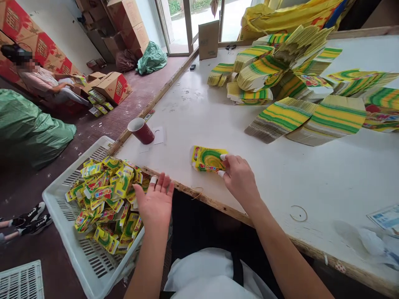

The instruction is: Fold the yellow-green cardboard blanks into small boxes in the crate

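Palm up and fingers spread, my left hand (pixel 156 201) holds nothing. It is between the table's front edge and a white plastic crate (pixel 59 224) full of small yellow-and-green boxes (pixel 106 191). A white cover is on one of its fingertips. My right hand (pixel 241 176) pinches the right end of a yellow-and-green carton (pixel 208 159) at the table's near side. White covers wrap its thumb and a finger. The carton looks fairly flat, with its printed face up.
Bundles of flat yellow-and-green cartons (pixel 280 116) spread over the table's far right. A dark red mug (pixel 141 131) stands at the left edge. A rubber band (pixel 299 213) lies at right. Beyond, a person (pixel 43 81) sits by open cardboard boxes (pixel 114 87).
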Action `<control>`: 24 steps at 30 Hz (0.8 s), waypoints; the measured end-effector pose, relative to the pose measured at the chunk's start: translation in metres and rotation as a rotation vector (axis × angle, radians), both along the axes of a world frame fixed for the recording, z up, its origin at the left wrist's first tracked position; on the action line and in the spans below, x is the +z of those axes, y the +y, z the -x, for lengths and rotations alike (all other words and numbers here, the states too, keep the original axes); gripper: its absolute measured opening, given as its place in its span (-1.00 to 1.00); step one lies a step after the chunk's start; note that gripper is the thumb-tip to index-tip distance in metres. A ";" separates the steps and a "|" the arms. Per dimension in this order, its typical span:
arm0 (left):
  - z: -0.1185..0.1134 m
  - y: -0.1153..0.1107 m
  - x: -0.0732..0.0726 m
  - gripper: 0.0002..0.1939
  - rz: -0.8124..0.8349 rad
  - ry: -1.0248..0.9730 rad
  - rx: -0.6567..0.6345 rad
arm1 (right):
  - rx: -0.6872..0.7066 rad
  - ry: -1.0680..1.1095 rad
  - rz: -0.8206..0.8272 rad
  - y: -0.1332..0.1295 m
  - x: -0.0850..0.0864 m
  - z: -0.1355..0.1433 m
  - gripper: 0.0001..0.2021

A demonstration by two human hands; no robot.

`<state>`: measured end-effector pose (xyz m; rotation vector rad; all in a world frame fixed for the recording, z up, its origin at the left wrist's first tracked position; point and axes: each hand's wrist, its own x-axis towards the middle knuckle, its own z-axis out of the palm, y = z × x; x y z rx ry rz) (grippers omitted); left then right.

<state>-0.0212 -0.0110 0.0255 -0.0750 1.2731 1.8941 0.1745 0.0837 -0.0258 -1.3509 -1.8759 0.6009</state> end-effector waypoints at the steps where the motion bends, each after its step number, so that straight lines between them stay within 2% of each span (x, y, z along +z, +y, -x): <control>1: -0.007 0.000 -0.004 -0.43 0.003 0.007 -0.036 | -0.013 0.000 -0.004 -0.002 0.002 0.000 -0.68; 3: -0.023 0.001 -0.011 -0.38 -0.024 0.067 -0.124 | -0.021 0.046 0.023 -0.010 0.009 0.000 -0.66; 5: -0.038 0.002 -0.014 -0.30 -0.091 0.174 -0.224 | 0.060 0.198 0.146 -0.020 0.019 0.001 -0.65; 9: -0.061 0.002 -0.008 -0.28 -0.237 0.364 -0.413 | 0.449 0.648 0.575 -0.052 0.036 0.010 -0.62; 10: -0.064 0.002 -0.005 -0.30 -0.259 0.401 -0.421 | 0.512 0.729 0.639 -0.060 0.038 0.013 -0.62; 12: -0.067 0.003 -0.001 -0.35 -0.295 0.462 -0.358 | 0.571 0.808 0.685 -0.074 0.040 0.019 -0.60; 15: -0.066 0.005 -0.002 -0.36 -0.295 0.521 -0.243 | 0.562 0.746 0.616 -0.085 0.039 0.024 -0.58; 17: -0.064 0.005 -0.007 -0.28 -0.233 0.570 -0.280 | 0.528 0.722 0.605 -0.084 0.039 0.023 -0.62; 20: -0.061 0.003 -0.013 -0.21 -0.181 0.612 -0.396 | 0.454 0.798 0.665 -0.074 0.038 0.017 -0.66; 24: -0.059 0.000 -0.019 -0.50 -0.194 0.584 -0.435 | 0.333 0.840 0.639 -0.062 0.033 0.004 -0.75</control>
